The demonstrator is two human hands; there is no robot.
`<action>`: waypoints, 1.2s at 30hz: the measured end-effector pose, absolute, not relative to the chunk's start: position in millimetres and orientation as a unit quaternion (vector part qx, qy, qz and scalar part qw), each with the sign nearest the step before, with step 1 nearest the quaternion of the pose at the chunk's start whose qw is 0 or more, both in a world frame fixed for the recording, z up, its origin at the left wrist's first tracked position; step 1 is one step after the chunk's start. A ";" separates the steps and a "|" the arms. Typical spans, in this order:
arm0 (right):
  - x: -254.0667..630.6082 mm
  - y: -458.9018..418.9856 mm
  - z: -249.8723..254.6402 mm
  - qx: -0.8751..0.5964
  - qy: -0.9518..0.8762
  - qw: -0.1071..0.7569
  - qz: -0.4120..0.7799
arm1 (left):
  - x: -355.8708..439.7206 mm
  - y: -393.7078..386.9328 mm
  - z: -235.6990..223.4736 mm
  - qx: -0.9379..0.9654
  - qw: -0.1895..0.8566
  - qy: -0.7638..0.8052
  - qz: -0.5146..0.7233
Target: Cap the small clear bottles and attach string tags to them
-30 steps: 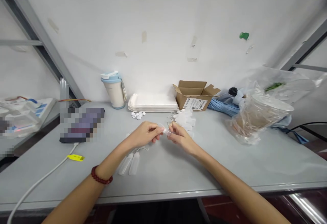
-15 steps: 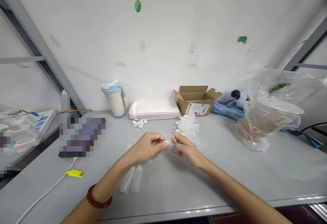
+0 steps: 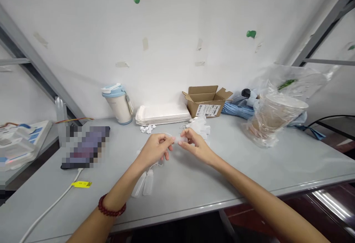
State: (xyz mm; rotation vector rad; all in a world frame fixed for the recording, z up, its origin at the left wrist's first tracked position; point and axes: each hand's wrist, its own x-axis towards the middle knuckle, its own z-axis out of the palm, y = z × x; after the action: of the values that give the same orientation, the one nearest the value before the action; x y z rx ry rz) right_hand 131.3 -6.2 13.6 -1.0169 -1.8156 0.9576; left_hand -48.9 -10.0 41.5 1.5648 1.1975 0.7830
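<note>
A small translucent plastic bottle [image 3: 181,139] is held level between my two hands above the table. My left hand [image 3: 156,149] pinches its left end with thumb and fingertips; that end is mostly covered. My right hand [image 3: 198,147] has thumb and forefinger curved around the other end. Below my left hand lie several similar bottles [image 3: 148,184], partly hidden by it. Beyond my right hand is a pile of translucent bottles [image 3: 200,125] with thin strings. Small white caps [image 3: 148,129] lie in a cluster behind my left hand.
Along the wall stand a cup with a blue lid [image 3: 118,104], a stack of white envelopes [image 3: 163,113] and an open cardboard box [image 3: 208,102]. At right is a plastic-wrapped spool [image 3: 273,121]. A blurred device [image 3: 87,147] with a white cable [image 3: 52,208] lies left.
The view has shifted, showing more of the table's front edge. My right fingers have loosened from a tight curl, and more of the bottle shows between my hands.
</note>
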 end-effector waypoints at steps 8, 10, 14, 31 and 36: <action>137.9 0.3 13.1 -0.407 -0.723 0.430 0.355 | -48.9 -7.8 39.7 0.689 0.453 0.435 0.363; 139.4 2.3 11.7 -0.403 -0.715 0.435 0.371 | -47.2 -9.1 37.1 0.699 0.425 0.437 0.374; 138.6 -0.2 14.5 -0.411 -0.704 0.456 0.357 | -45.7 -9.9 34.6 0.710 0.399 0.430 0.391; 135.8 -6.5 20.8 -0.427 -0.707 0.449 0.340 | -43.7 -17.0 37.1 0.776 0.257 0.437 0.376; 131.1 -5.1 19.0 -0.437 -0.685 0.463 0.355 | -44.2 -13.6 36.9 0.797 0.199 0.432 0.372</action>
State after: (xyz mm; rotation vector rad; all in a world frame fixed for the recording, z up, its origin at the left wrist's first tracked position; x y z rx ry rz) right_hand 131.1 -5.1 19.0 -1.0732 -1.6835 0.8719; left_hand -44.2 -13.6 36.9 2.2296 1.2096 1.0404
